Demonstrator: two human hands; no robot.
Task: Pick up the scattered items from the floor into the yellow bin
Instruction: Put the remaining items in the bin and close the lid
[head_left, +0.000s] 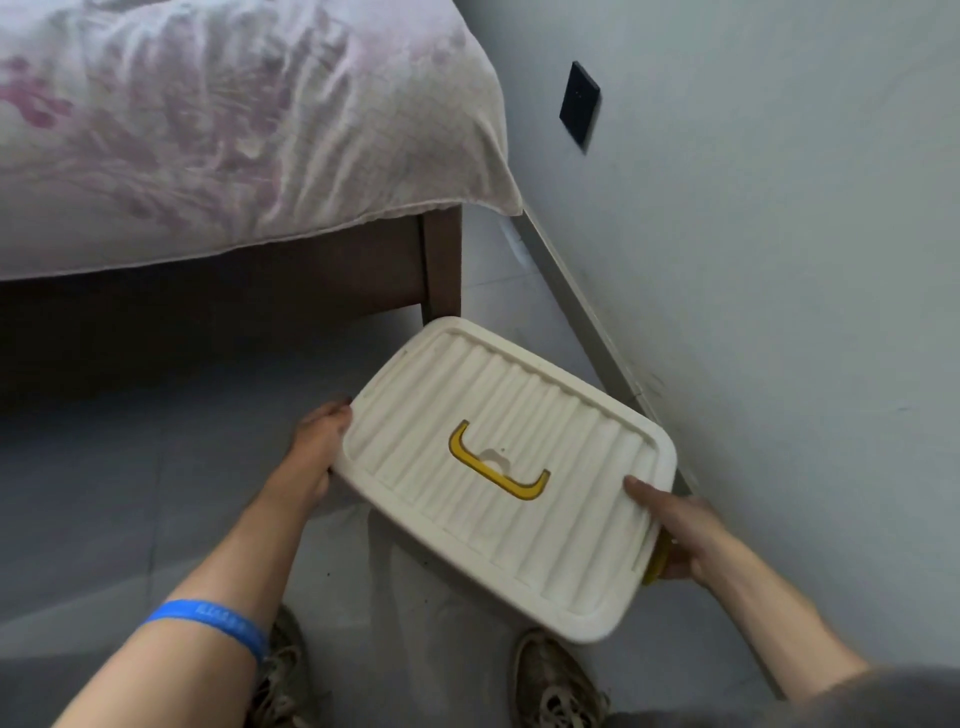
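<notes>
Yellow bin (655, 566) sits lidded, its white lid (498, 467) tilted, near the wall (779, 260) right of the bed (208, 130). Left hand (317, 447) grips the lid's left edge, right hand (680, 535) pinches its near-right corner; no scattered items in view. Best lifted evenly, both sides together.

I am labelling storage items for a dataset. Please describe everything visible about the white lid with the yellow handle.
The white lid looks like plastic, rectangular with rounded corners, a ribbed top and a raised rim. A yellow handle lies flat at its centre. It is tilted above the floor near the bed corner. The left hand grips its left edge; the right hand grips its right edge.
</notes>
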